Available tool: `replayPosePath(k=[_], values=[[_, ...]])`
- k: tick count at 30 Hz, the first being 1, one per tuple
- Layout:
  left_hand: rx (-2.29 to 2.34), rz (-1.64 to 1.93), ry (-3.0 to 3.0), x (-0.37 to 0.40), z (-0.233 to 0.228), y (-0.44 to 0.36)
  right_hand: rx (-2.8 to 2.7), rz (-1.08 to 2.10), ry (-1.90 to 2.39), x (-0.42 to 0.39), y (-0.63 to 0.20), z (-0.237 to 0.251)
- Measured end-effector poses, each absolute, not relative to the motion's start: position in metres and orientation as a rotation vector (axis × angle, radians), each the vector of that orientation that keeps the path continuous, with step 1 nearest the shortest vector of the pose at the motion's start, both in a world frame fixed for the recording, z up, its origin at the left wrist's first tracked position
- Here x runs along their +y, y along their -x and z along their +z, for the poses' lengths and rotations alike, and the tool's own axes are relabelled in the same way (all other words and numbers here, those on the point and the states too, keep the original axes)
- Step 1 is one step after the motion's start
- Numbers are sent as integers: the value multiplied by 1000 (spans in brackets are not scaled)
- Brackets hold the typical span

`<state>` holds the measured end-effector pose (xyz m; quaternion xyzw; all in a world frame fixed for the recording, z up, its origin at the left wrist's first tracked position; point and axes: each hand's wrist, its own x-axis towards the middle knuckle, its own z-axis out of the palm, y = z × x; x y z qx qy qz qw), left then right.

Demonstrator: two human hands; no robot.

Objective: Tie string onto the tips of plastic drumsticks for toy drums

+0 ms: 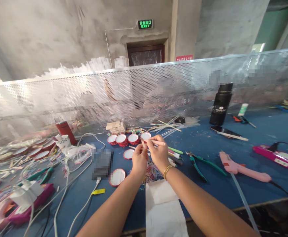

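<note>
My right hand (159, 153) is closed around a pale pink marker-like pen (158, 143), with its tip pointing left toward my left hand. My left hand (139, 159) is closed in a pinch on something small and thin that I cannot make out. The two hands almost touch over the table. Just behind them stand short stacks of round red-rimmed white discs (121, 138), and two more discs (117, 177) lie left of my left hand. Several coloured pens (175, 150) lie beside my right wrist. Under my wrists is a tangle of coloured threads (154, 172).
Green-handled pliers (198, 166) and a pink glue gun (242, 168) lie to the right. A black bottle (221, 105) stands behind them. To the left are a phone (102, 164), white cables and a red bottle (66, 132). A perforated metal screen (124, 95) borders the table.
</note>
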<state>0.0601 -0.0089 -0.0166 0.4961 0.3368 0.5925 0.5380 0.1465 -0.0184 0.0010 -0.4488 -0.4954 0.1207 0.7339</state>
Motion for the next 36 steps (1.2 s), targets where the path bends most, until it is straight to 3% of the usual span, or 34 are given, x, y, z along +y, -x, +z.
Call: replayPosePath(k=[36], values=[[808,1439,-1184,-9,-16,-61,-1081,280,997,-19,-147,3]])
